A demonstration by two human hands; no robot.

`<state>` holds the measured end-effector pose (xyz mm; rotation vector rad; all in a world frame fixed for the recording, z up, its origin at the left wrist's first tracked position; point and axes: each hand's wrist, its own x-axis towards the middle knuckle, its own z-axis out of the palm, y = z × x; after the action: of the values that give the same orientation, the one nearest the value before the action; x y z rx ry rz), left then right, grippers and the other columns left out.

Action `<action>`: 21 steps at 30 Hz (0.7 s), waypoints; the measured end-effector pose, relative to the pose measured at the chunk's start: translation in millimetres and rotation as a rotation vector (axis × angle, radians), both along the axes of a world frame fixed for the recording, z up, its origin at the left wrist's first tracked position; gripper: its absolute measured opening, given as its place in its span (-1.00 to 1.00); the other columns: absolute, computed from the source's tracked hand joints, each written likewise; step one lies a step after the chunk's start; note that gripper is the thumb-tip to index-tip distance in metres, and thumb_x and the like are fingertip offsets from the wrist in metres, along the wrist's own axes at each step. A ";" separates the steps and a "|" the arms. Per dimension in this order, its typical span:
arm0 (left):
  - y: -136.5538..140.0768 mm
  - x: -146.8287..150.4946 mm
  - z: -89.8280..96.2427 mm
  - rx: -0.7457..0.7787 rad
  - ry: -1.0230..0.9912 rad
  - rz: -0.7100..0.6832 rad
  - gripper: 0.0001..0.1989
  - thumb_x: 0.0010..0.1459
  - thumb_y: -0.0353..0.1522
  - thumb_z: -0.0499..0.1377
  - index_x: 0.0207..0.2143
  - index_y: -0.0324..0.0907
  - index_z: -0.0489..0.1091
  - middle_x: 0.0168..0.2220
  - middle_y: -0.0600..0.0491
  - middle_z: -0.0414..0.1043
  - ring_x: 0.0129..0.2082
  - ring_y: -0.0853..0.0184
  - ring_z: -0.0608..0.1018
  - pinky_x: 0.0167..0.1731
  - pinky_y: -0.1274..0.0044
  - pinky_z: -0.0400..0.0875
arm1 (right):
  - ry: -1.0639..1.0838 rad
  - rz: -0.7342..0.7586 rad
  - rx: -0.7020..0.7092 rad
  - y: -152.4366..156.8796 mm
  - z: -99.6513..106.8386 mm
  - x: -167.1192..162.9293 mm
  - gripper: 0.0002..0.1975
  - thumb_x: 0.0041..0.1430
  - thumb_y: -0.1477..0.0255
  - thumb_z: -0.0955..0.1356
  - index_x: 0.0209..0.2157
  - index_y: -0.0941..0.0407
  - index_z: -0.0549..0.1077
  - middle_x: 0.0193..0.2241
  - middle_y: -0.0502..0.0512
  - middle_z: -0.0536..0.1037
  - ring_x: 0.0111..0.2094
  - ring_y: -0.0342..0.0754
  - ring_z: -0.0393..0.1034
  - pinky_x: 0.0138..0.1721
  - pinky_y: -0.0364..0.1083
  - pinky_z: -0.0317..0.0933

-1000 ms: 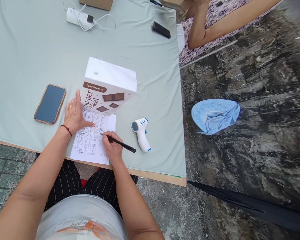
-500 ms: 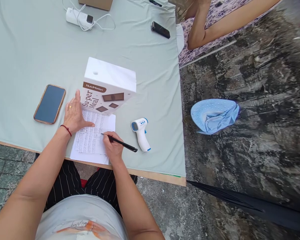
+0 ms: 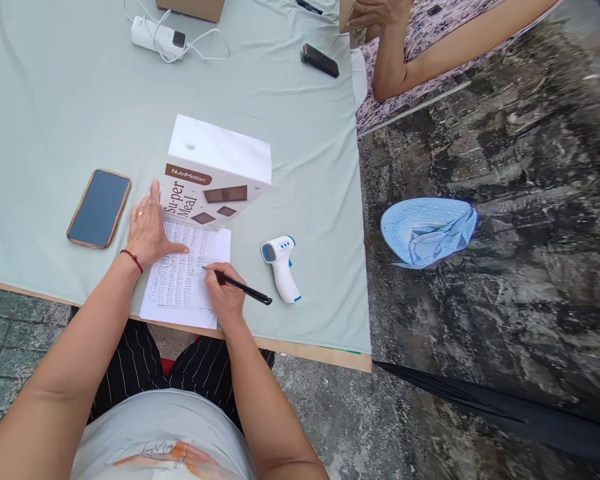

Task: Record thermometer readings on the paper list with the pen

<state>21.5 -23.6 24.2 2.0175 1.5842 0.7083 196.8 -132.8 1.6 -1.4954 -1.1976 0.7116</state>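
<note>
My right hand (image 3: pixel 225 297) pinched a black pen (image 3: pixel 240 287) in its fingers, tip on the printed sheet (image 3: pixel 185 277); my left hand (image 3: pixel 150 230) lay flat, fingers spread, holding that sheet down.

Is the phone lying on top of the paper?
No, the phone lies on the cloth left of the left hand, apart from the paper where the right hand holds a pen.

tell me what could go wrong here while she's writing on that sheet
1. The sheet overhangs the near table edge; only the left hand pins it, so it might shift under the pen.
2. The upright box stands on the sheet's far end, beside the left hand's fingers; a nudge may tip it.
3. The thermometer lies near the right hand; a sweep could knock it.
</note>
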 end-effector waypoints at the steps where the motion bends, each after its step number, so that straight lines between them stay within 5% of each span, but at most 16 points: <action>1: 0.0 0.0 -0.2 0.000 0.000 0.001 0.57 -0.41 0.02 0.51 0.40 -0.09 -0.51 0.39 -0.25 -0.09 0.40 -0.20 -0.05 0.34 -0.01 -0.23 | 0.002 0.002 -0.004 -0.1 0.1 0.0 -0.90 0.04 0.39 0.30 -0.47 0.07 0.46 -0.52 -0.04 0.51 -0.46 -0.10 0.37 -0.35 -0.08 0.29; 12: 0.4 0.2 0.9 -0.003 -0.025 0.000 0.62 -0.51 -0.04 0.55 0.40 -0.11 -0.47 0.39 -0.29 -0.10 0.39 -0.23 -0.05 0.34 -0.02 -0.25 | -0.002 -0.035 -0.040 -1.3 3.8 -0.6 -0.89 0.04 0.37 0.29 -0.49 0.07 0.43 -0.54 -0.05 0.47 -0.48 -0.10 0.33 -0.36 -0.08 0.25; 21: 2.6 -3.0 -3.1 0.039 -0.105 0.012 0.50 -0.39 0.08 0.47 0.40 -0.17 -0.39 0.37 -0.28 -0.02 0.38 -0.19 0.04 0.34 0.01 -0.15 | -0.038 -0.052 0.032 -4.2 0.9 -0.1 -0.88 0.11 0.39 0.28 -0.43 0.07 0.45 -0.50 -0.03 0.47 -0.45 -0.08 0.35 -0.35 -0.07 0.27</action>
<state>18.5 -21.0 21.0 1.9655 1.5340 0.8417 196.7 -137.0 2.4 -1.5140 -1.1888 0.6287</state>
